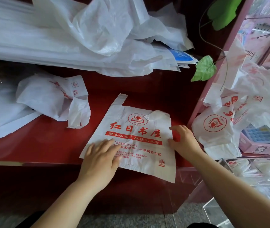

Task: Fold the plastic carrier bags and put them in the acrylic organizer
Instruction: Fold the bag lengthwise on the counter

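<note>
The glossy red desk (147, 89) gives little grip, and the carrier bag (140, 145) overhangs its near edge below both hands. I judge that a hasty fold could drag the thin film off the desk, or trap air so the fold springs open. The left hand (99, 160) lies flat, its straight fingers pressing the bag's near left part. The right hand (184, 139) curls at the bag's right edge, thumb and forefinger pinching it. Between the hands the bag lies face up, white, creased and red-printed. One handle stretches beyond the left hand and the other is folded over.
</note>
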A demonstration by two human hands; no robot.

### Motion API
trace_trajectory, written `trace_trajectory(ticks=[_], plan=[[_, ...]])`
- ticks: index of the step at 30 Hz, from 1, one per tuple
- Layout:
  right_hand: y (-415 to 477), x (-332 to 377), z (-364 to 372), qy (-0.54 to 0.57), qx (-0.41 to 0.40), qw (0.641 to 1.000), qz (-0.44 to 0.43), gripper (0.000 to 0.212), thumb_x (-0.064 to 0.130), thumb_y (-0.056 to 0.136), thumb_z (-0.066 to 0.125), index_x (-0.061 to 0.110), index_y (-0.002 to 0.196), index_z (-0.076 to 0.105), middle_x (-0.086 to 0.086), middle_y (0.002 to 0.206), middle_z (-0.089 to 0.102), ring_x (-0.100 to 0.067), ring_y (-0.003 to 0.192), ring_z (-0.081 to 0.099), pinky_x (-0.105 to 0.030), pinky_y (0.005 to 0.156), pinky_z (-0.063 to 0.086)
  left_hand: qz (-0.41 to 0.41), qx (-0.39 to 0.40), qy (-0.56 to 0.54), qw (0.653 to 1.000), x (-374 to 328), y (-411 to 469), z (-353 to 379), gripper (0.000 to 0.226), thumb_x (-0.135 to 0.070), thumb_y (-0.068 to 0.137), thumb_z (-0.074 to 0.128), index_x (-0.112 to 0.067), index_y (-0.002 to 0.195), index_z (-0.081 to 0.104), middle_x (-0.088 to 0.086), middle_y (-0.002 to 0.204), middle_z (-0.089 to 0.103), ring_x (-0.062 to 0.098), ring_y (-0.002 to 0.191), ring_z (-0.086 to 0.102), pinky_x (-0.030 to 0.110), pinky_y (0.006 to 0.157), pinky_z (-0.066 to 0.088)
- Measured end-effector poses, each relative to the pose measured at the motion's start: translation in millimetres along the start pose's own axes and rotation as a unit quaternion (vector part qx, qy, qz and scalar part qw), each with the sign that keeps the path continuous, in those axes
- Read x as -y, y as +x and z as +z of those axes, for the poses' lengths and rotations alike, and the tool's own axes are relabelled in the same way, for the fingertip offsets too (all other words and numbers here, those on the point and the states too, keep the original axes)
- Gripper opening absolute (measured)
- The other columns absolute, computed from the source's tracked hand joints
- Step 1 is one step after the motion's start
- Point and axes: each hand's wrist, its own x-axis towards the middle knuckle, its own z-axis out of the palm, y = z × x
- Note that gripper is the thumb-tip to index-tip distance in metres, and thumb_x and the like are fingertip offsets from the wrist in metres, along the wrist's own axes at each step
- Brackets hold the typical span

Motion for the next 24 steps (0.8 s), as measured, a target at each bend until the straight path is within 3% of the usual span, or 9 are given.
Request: trace_trajectory(ticks=[2,4,8,10,13,17,19,22,24], plan=[[7,1,2,-0.021,0.011,1.0,0.015,0.039,0.012,0.086,0.056,0.012,0.126,0.052,-0.005,0.13,0.05,-0.022,0.121,0.041,-0.026,0.094,0.033,0.012,0.009,0.006,1.0,1,-2,6,0.043,-0.038,0.079,0.035,-0.024,0.093,0.073,-0.001,0.099,0.071,0.02,0.091,0.069,0.04,0.078,0.053],[14,3,7,-0.039,0.0,0.999,0.017,0.037,0.015,0.089,0.054,0.013,0.126,0.052,-0.004,0.128,0.051,-0.021,0.119,0.041,-0.024,0.088,0.033,0.014,0.008,-0.001,1.0,1,-5,11,0.049,-0.04,0.091,0.026,-0.024,0.097,0.072,-0.001,0.103,0.071,0.02,0.096,0.067,0.035,0.091,0.041],[37,12,9,-0.106,0.014,0.994,-0.021,0.046,0.024,0.091,0.055,0.016,0.134,0.044,-0.001,0.139,0.04,-0.019,0.127,0.035,-0.027,0.096,0.034,-0.006,0.008,-0.03,0.999,1,-7,11,0.073,-0.046,0.097,0.002,-0.022,0.102,0.071,0.001,0.107,0.069,0.022,0.1,0.066,0.033,0.09,0.028],[53,17,13,-0.154,0.049,0.986,-0.042,0.05,0.028,0.091,0.055,0.018,0.138,0.04,-0.001,0.143,0.039,-0.02,0.129,0.036,-0.029,0.097,0.037,-0.006,0.021,-0.031,0.999,1,-7,11,0.072,-0.047,0.097,0.003,-0.023,0.104,0.07,0.001,0.109,0.069,0.022,0.102,0.065,0.033,0.091,0.027],[74,25,21,-0.208,0.066,0.974,-0.056,0.044,0.028,0.093,0.051,0.02,0.136,0.042,-0.003,0.135,0.048,-0.021,0.114,0.052,-0.027,0.079,0.045,-0.008,0.031,-0.041,0.999,2,-5,10,0.07,-0.048,0.097,0.004,-0.024,0.106,0.069,0.0,0.112,0.068,0.021,0.105,0.064,0.033,0.092,0.027],[90,23,33,-0.278,0.027,0.953,-0.113,0.033,0.017,0.096,0.041,0.014,0.127,0.052,-0.005,0.13,0.051,-0.022,0.118,0.047,-0.031,0.092,0.042,-0.007,-0.009,-0.042,0.999,1,-4,16,0.056,-0.046,0.096,0.018,-0.026,0.106,0.069,0.0,0.112,0.067,0.021,0.105,0.063,0.033,0.092,0.028],[90,19,33,-0.238,-0.012,0.962,-0.133,0.031,0.013,0.096,0.04,0.01,0.123,0.055,-0.006,0.126,0.054,-0.022,0.117,0.046,-0.029,0.09,0.039,-0.005,-0.044,-0.035,0.998,-2,-1,20,0.045,-0.041,0.085,0.033,-0.025,0.104,0.07,0.001,0.11,0.068,0.021,0.104,0.064,0.034,0.091,0.03],[80,21,18,-0.088,-0.11,0.985,-0.105,0.027,0.013,0.095,0.045,0.005,0.116,0.06,-0.008,0.12,0.059,-0.022,0.112,0.05,-0.023,0.083,0.036,-0.018,-0.042,-0.028,0.999,-7,1,22,0.044,-0.037,0.081,0.034,-0.026,0.102,0.071,0.0,0.109,0.069,0.02,0.102,0.065,0.037,0.089,0.045],[64,24,4,-0.018,-0.151,0.983,-0.103,0.025,0.012,0.093,0.049,0.004,0.113,0.062,-0.008,0.116,0.062,-0.021,0.109,0.053,-0.022,0.085,0.038,-0.032,-0.026,-0.015,0.999,-12,1,21,0.045,-0.036,0.081,0.033,-0.026,0.103,0.071,0.0,0.108,0.069,0.02,0.102,0.065,0.038,0.09,0.043]])
